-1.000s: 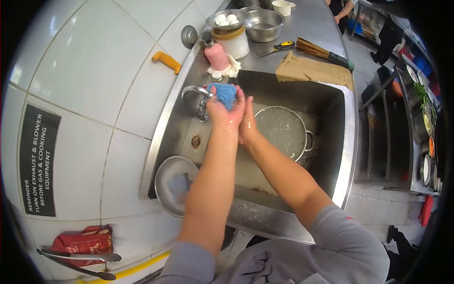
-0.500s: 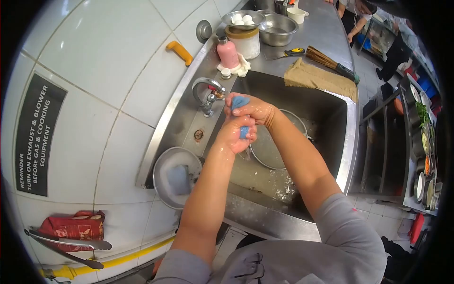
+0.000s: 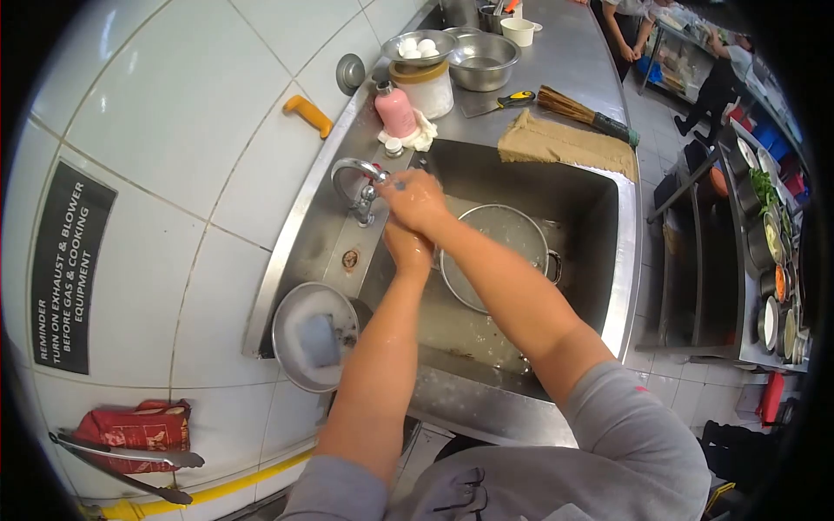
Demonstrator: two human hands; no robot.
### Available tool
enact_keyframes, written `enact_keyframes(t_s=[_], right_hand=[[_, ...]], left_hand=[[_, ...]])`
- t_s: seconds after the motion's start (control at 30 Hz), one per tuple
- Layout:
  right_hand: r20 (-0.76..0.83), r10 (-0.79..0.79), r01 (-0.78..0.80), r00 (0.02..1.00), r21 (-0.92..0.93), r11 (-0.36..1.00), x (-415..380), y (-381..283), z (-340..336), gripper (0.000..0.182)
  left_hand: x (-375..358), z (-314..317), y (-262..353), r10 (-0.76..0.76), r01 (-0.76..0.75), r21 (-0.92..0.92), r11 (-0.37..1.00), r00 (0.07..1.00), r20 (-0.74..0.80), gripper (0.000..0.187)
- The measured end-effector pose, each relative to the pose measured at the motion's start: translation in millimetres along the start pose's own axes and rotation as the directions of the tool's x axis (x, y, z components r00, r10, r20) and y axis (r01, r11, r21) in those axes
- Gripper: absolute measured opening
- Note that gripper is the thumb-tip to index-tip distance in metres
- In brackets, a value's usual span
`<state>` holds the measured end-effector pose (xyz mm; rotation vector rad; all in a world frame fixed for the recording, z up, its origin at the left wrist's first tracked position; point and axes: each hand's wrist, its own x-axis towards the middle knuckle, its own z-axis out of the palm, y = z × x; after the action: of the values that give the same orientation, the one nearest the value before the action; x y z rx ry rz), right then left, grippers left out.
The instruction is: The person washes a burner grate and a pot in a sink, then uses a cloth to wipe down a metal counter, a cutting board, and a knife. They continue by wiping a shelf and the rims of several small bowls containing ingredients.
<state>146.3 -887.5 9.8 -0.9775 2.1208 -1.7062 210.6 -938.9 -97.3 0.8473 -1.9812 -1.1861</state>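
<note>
My wet right hand (image 3: 415, 200) is closed at the tap (image 3: 354, 178), its fingers overlapping the spout's end in this view. A small bit of blue cloth (image 3: 400, 185) shows between its fingers. Just below and against it is my left hand (image 3: 407, 246), its fingers mostly hidden behind the right one. Both are over the left side of the steel sink (image 3: 599, 234). A round, metal-rimmed pan (image 3: 491, 260) with a side handle sits in the sink. Left of the sink, a metal bowl (image 3: 300, 373) holds suds and a grey-blue sponge (image 3: 319, 339).
Along the sink's back stand a pink bottle (image 3: 395, 111), a tub (image 3: 426, 91) under a bowl of eggs (image 3: 420, 48), and a steel bowl (image 3: 482, 65). A scraper (image 3: 499, 102), brush (image 3: 586, 113) and brown cloth (image 3: 565, 148) lie nearby. Co-workers stand at the far right.
My hands have moved left toward the tap, the right now covering the left. Most of the blue cloth is now hidden. The view has shifted slightly.
</note>
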Motion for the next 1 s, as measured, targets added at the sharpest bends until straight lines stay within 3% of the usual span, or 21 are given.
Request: enact_keyframes(t_s=[0.03, 0.07, 0.1, 0.13, 0.17, 0.3, 0.33, 0.37, 0.4, 0.47, 0.53, 0.57, 0.6, 0.67, 0.7, 0.73, 0.77, 0.8, 0.87, 0.93, 1.0], right_hand=[[-0.107, 0.003, -0.009, 0.994, -0.062, 0.998, -9.0, -10.2, 0.3, 0.039], [-0.108, 0.002, -0.009, 0.994, -0.063, 0.998, -13.1, -11.1, 2.6, 0.039], [-0.090, -0.043, 0.026, 0.995, -0.190, 0.982, -16.3, -11.8, 3.5, 0.036], [-0.067, -0.086, 0.061, 0.994, -0.312, 0.948, -19.7, -9.9, 4.3, 0.034], [-0.052, -0.160, 0.147, 0.986, -0.205, 0.968, -25.4, -5.1, 0.5, 0.040], [-0.197, -0.248, 0.203, 0.949, -0.220, 0.954, -40.1, -1.6, -17.6, 0.050], [0.018, -0.185, 0.184, 0.983, -0.232, 0.955, -39.7, 0.8, -30.2, 0.055], [0.229, -0.107, 0.164, 0.968, -0.247, 0.955, -39.2, 6.0, -41.1, 0.059], [0.214, -0.100, 0.154, 0.972, -0.251, 0.956, -38.1, 12.8, -50.8, 0.059], [0.139, -0.227, 0.247, 0.964, -0.146, 0.958, -37.6, 35.2, -74.1, 0.060], [0.058, -0.186, 0.194, 0.981, -0.186, 0.963, -47.4, 58.4, -105.6, 0.061], [0.009, -0.168, 0.166, 0.986, -0.200, 0.966, -55.7, 71.9, -123.4, 0.063], [-0.034, -0.219, 0.207, 0.975, -0.214, 0.955, -66.5, 88.6, -140.2, 0.056], [-0.071, -0.201, 0.182, 0.977, -0.211, 0.960, -99.4, 101.2, -182.9, 0.054], [-0.132, -0.175, 0.137, 0.976, -0.256, 0.957, -122.8, 104.4, -209.2, 0.054], [-0.158, -0.176, 0.141, 0.972, -0.213, 0.967, -146.5, 103.3, -232.5, 0.052], [-0.177, -0.186, 0.157, 0.967, -0.163, 0.974, -167.8, 101.8, -252.0, 0.051], [-0.248, -0.232, 0.179, 0.941, -0.218, 0.959, -194.4, 103.2, -274.9, 0.049], [-0.356, -0.286, 0.159, 0.890, -0.345, 0.925, -255.4, 105.1, -320.9, 0.044], [-0.484, -0.188, -0.036, 0.855, -0.416, 0.909, -322.5, 111.4, -362.2, 0.040], [-0.671, -0.075, -0.267, 0.738, -0.392, 0.880, -393.3, 121.8, -392.2, 0.037]], left_hand=[[1.0, 5.3, -19.0, -0.006, 0.001, -0.150, 0.989, 1.000, -0.029, 0.051], [-2.3, 8.2, -20.9, -0.004, 0.000, -0.151, 0.989, 1.000, -0.028, 0.051], [-6.2, 12.6, -22.5, -0.102, 0.121, -0.636, 0.763, 0.993, 0.066, 0.049], [-9.3, 14.4, -19.0, -0.136, 0.231, -0.923, 0.310, 0.971, 0.197, 0.047], [-9.7, 13.7, -15.8, -0.132, 0.231, -0.922, 0.311, 0.971, 0.199, 0.047], [-12.8, -2.8, 5.8, -0.081, 0.377, -0.836, 0.399, 0.922, 0.378, 0.043], [-17.1, -8.3, 13.6, 0.054, 0.070, -0.410, 0.910, 0.957, 0.283, 0.047], [-17.8, -12.6, 21.3, 0.229, -0.299, 0.222, 0.928, 0.928, 0.295, 0.052], [-14.5, -14.8, 30.1, 0.233, -0.307, 0.216, 0.927, 0.922, 0.310, 0.052], [-4.8, -12.2, 45.7, -0.096, 0.068, 0.073, 0.995, 0.852, 0.515, 0.069], [15.6, -5.5, 50.3, 0.092, -0.317, 0.211, 0.924, 0.723, 0.685, 0.078], [21.4, -3.7, 65.2, 0.193, -0.476, 0.264, 0.839, 0.713, 0.674, 0.083], [21.3, 1.2, 73.2, 0.329, -0.561, 0.366, 0.742, 0.781, 0.530, 0.082], [56.6, 8.4, 63.5, 0.301, -0.476, 0.468, 0.744, 0.865, 0.401, 0.090], [68.8, 4.0, 59.5, 0.278, -0.496, 0.518, 0.697, 0.853, 0.442, 0.091], [94.4, 1.8, 5.7, 0.386, -0.593, 0.596, 0.541, 0.805, 0.451, 0.091], [94.7, -3.6, -0.3, 0.254, -0.561, 0.695, 0.449, 0.826, 0.503, 0.092], [108.7, -11.2, -10.5, -0.008, -0.484, 0.678, 0.553, 0.811, 0.586, 0.081], [118.5, -21.2, -16.9, -0.232, -0.331, 0.641, 0.693, 0.739, 0.632, 0.056], [123.9, -33.4, -5.5, 0.092, -0.467, 0.565, 0.680, 0.819, 0.566, 0.036], [146.7, -55.0, 0.2, 0.151, -0.496, 0.588, 0.639, 0.830, 0.536, 0.029]])
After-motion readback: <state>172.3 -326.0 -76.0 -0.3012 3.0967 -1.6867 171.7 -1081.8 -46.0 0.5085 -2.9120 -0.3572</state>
